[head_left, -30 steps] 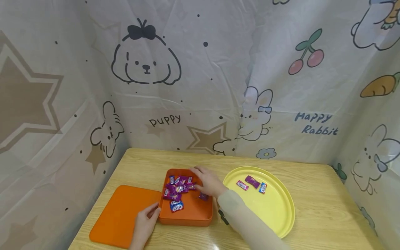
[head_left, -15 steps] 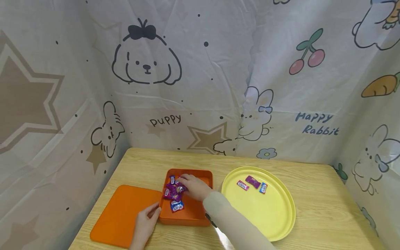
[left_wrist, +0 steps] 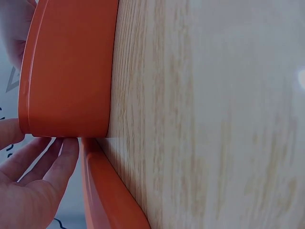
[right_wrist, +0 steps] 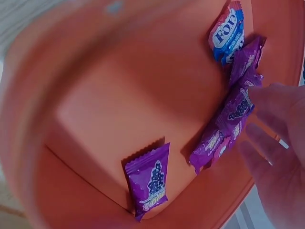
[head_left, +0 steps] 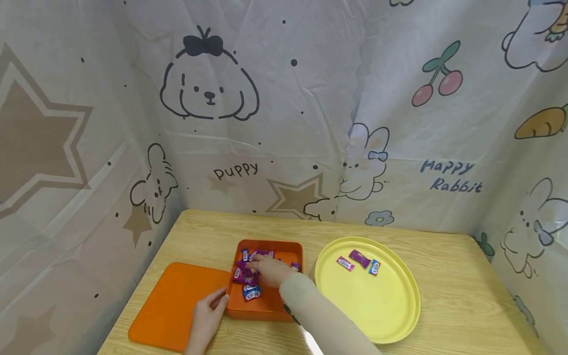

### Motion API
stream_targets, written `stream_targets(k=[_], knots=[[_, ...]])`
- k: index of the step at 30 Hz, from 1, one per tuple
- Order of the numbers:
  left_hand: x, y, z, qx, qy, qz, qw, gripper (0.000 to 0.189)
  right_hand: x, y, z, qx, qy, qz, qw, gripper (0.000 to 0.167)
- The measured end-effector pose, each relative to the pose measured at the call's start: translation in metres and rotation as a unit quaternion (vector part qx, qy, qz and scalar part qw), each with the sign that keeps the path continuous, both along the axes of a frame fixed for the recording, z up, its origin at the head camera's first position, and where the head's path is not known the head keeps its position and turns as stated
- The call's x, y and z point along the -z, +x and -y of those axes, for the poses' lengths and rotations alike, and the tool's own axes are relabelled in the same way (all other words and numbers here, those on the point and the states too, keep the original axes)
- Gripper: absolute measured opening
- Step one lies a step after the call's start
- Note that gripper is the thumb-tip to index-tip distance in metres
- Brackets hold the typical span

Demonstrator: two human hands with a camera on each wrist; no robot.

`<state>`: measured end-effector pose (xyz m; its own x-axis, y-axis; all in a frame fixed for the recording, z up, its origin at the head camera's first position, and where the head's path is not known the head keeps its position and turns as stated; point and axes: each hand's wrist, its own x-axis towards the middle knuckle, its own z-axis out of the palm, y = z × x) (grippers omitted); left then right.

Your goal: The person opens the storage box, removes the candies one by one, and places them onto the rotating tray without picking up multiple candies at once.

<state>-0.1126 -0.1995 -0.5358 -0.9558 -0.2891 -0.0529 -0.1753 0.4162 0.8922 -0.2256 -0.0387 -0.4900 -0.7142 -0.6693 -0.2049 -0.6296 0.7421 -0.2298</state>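
Moved, since half a second ago, a little to the left and downward with the right hand (head_left: 269, 271), over the candy heap (head_left: 243, 278) at the lower middle of the head frame. Can count one orange box (head_left: 270, 301) around this heap, one orange lid (head_left: 173, 305) at lower left, one yellow tray (head_left: 368, 305) at lower right, carrying three candies (head_left: 359, 258). Cannot count the heap exactly, being partly covered. Reaching with the right forearm (head_left: 328, 315) diagonally from the bottom edge; also from there, with the left hand (head_left: 207, 315), pointing up and right.

From the left wrist, at lower left: touching the box with nearly straight fingers (left_wrist: 64, 166), thumb apart.

From the right wrist: holding thumb and fingers loosely spread beside the heap, at right. Can count one purple candy (right_wrist: 148, 181) lying alone, lower middle.
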Motion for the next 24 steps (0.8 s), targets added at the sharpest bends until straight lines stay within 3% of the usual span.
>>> stream_targets(k=[14, 24], knots=[[0.002, 0.0, 0.0, -0.003, 0.01, -0.002, 0.9999, 0.036, 0.003, 0.003, 0.002, 0.02, 0.025, 0.005, 0.9995, 0.043], [0.0, 0.001, 0.0, -0.001, 0.0, -0.008, 1.0, 0.037, 0.019, 0.003, -0.001, 0.027, -0.002, 0.021, 0.9994, 0.028]])
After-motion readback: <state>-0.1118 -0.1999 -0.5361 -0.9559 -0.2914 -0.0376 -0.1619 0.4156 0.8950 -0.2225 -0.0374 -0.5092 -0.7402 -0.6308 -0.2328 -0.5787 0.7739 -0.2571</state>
